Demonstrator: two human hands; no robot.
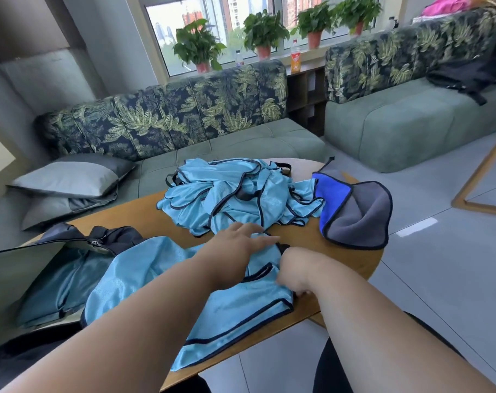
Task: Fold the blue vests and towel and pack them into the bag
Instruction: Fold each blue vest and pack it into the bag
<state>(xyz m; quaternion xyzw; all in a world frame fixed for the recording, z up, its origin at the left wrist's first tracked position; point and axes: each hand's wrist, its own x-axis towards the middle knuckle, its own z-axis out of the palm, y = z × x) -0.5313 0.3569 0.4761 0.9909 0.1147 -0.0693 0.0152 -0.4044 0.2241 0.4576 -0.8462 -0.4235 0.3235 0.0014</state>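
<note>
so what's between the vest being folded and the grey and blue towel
In the head view, only bare wooden table lies between the spread vest and the towel; the vest pile sits further back.

left hand (242,239) lies flat on a blue vest (218,304) spread over the wooden table (144,217); right hand (293,272) pinches its dark-trimmed edge beside the open bag (71,259).
</note>
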